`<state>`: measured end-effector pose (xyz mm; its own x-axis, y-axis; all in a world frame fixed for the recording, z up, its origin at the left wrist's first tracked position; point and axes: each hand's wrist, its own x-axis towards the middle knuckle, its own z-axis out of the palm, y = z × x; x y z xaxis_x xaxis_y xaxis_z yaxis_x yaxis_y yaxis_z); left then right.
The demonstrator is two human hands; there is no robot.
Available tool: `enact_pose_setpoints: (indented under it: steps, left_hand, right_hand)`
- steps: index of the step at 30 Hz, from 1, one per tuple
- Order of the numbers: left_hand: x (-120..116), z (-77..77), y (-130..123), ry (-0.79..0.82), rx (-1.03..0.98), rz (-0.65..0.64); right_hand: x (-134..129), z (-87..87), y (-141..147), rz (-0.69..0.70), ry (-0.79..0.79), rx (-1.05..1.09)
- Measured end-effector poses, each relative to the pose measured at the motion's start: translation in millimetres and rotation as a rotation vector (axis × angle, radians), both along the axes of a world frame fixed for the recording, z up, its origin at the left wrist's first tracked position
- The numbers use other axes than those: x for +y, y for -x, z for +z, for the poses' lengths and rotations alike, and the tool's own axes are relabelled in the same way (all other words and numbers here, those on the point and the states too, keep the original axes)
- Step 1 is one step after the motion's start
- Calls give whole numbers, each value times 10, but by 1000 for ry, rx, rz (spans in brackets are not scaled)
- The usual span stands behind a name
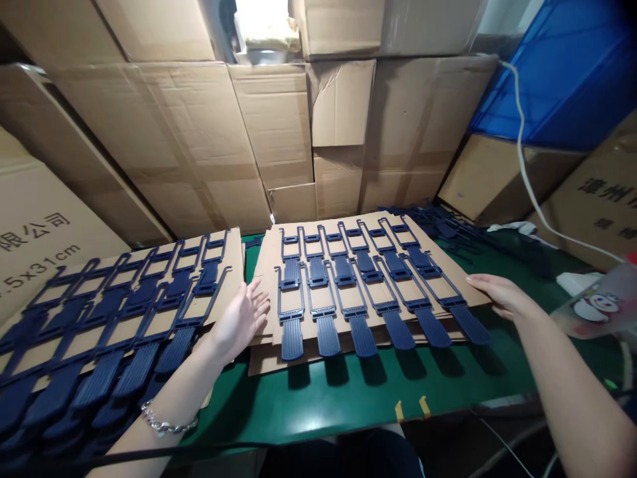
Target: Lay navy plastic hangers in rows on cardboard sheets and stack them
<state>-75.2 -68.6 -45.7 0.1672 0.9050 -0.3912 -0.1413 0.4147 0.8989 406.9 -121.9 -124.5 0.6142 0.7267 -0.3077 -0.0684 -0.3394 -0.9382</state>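
Dark blue plastic frames with ribbed, paddle-like ends (363, 335) lie in two overlapping rows on a cardboard sheet (448, 259). This sheet tops a small stack of cardboard on the green table. My left hand (243, 315) is at the sheet's left side, palm turned towards it, fingers spread and holding nothing. At the opposite side, my right hand (497, 295) pinches the sheet's right edge; part of its grip is hidden. The paddle ends of the front row stick out past the sheet's near edge.
More blue plastic frames (104, 378) lie in rows on cardboard at the left. A loose heap of dark blue parts (448, 226) is at the back right. Large cardboard boxes (189, 146) wall off the back. A clear plastic cup (597, 305) stands right, near a white cable (522, 153).
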Motion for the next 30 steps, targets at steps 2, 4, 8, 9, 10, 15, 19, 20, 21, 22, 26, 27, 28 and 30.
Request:
enact_pose_setpoints:
  steps: [2,4,8,9,10,15,19,20,21,22,26,27,28,30]
  left_hand:
    - [-6,24,-22,29,-30,24]
    - [-1,30,-39,30,-24,27]
    - [38,-13,-64,18,-5,3]
    - [49,-27,-70,28,-12,0]
    - [60,-38,-77,39,-21,-4]
    - [121,-61,-120,116,-31,0]
    - [170,-75,-157,127,-36,-2]
    - [179,-81,-166,120,-29,-6]
    - [187,-87,-175,114,-23,-12]
    - [195,-94,-185,108,-19,-18]
    - [256,-123,-253,71,17,-22]
    - [281,-130,-279,60,32,-13]
    - [310,-137,-307,50,46,-4]
    - [375,-153,-365,42,57,5]
  right_hand:
    - [-47,-29,-70,-22,4,42]
    - [-94,-57,-126,-45,4,73]
    - [-171,-113,-180,-114,-5,117]
    - [-184,-125,-184,-138,-12,123]
    - [-194,-136,-186,-159,-20,129]
    - [-216,-124,-165,-167,-20,176]
    - [-227,-58,-123,-91,-15,219]
    - [-231,-44,-116,-70,-15,235]
    - [-233,-34,-111,-59,-11,249]
    - [-235,-26,-110,-56,-7,262]
    - [-224,-17,-132,-76,0,243]
    - [-218,-17,-137,-81,-1,241]
    - [-210,-17,-140,-88,1,245]
    - [-198,-18,-133,-100,5,267]
